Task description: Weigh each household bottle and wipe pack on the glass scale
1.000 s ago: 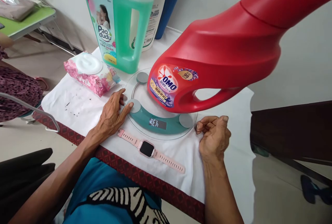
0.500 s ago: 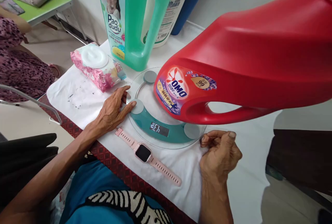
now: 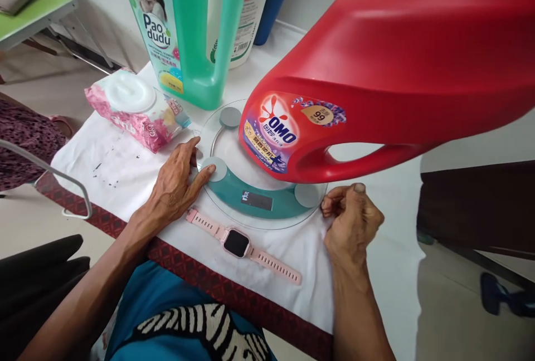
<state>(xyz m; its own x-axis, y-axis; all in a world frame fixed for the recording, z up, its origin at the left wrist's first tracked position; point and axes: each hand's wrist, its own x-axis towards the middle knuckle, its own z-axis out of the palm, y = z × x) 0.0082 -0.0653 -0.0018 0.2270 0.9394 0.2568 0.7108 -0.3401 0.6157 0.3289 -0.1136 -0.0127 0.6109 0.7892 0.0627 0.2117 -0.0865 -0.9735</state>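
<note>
Scale: round glass
Bottle: smooth red plastic, atop scale
My left grip: wide, touching scale
My right grip: loosely fisted, scale's right

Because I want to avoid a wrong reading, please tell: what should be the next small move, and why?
Probably draw the left hand back from the glass scale: its thumb lies over a grey pad and may press there, while the red bottle rests on the scale and the display shows no clear digits.
</note>
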